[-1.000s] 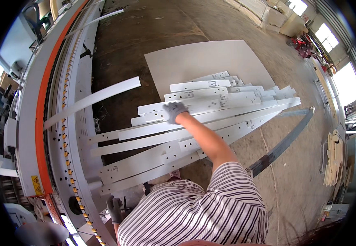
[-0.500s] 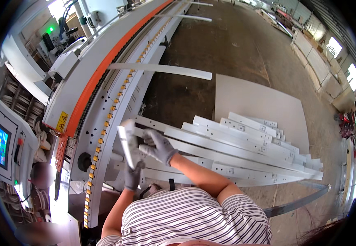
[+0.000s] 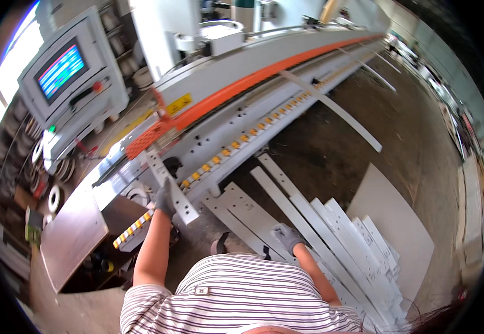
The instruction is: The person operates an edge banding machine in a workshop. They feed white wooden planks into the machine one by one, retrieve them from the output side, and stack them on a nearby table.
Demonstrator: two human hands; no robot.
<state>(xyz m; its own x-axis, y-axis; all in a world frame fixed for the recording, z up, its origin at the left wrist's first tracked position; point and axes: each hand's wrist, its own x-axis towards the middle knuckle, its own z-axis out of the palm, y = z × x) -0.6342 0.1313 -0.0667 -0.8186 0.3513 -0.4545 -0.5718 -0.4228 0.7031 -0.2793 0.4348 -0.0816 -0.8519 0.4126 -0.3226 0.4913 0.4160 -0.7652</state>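
Observation:
My left hand [image 3: 165, 200], in a grey glove, is closed on the edge of a short white panel strip [image 3: 186, 212] with dark drilled holes. The strip's far end lies at the front end of the long machine, beside its orange guard [image 3: 143, 142]. To the right, my gloved right hand [image 3: 289, 238] hovers over or rests on the stacked white panels [image 3: 275, 217]; I cannot tell which. Its fingers are loosely curled together, and nothing shows in them.
A row of yellow rollers [image 3: 217, 160] runs along the machine's front. A control console with a lit screen [image 3: 62, 73] stands at the left. One long strip [image 3: 347, 117] juts from the machine. A large pale board [image 3: 403, 234] lies beyond the panel stack.
My view has swung left. My left hand has carried the white strip over to the machine's end. My right hand has come away from the strip and is now over the stack.

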